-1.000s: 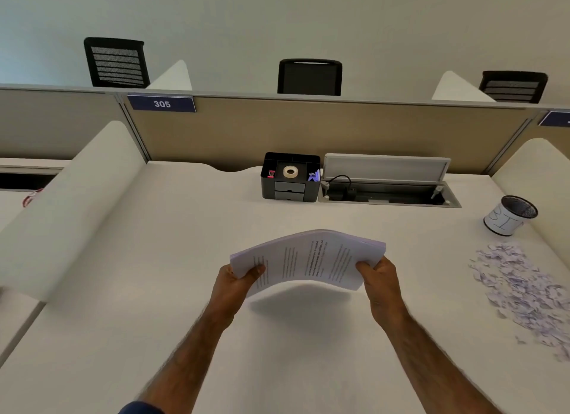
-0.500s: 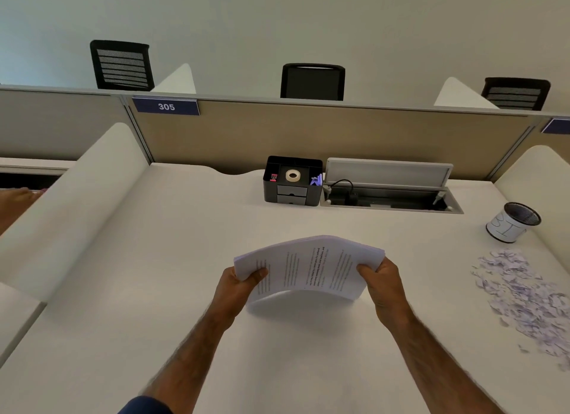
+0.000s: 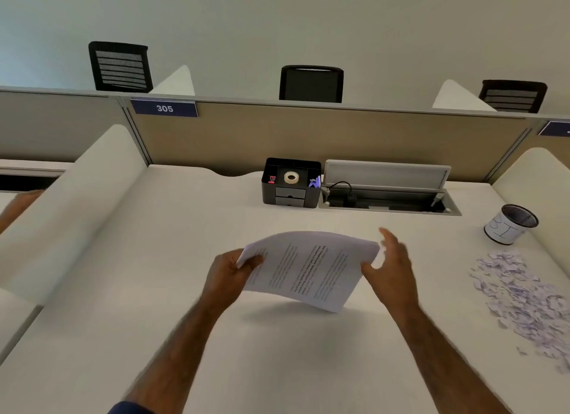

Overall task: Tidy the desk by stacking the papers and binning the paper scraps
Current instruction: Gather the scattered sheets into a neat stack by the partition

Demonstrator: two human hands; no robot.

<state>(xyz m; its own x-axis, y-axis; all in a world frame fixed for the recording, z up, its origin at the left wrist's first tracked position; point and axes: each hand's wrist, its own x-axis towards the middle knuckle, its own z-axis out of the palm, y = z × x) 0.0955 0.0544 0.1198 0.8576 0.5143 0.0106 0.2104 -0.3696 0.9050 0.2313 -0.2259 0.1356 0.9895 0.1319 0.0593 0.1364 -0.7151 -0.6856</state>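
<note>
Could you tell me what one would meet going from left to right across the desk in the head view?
Left hand → stack of papers → right hand → paper scraps.

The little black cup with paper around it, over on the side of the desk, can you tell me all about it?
The cup is a small black mesh pot with white paper wrapped around its side, marked with big dark pen strokes. It stands on the white desk at the far right, leaning a little in this view. Its mouth is open and looks dark inside. Torn paper scraps lie nearby; nothing touches it.
</note>
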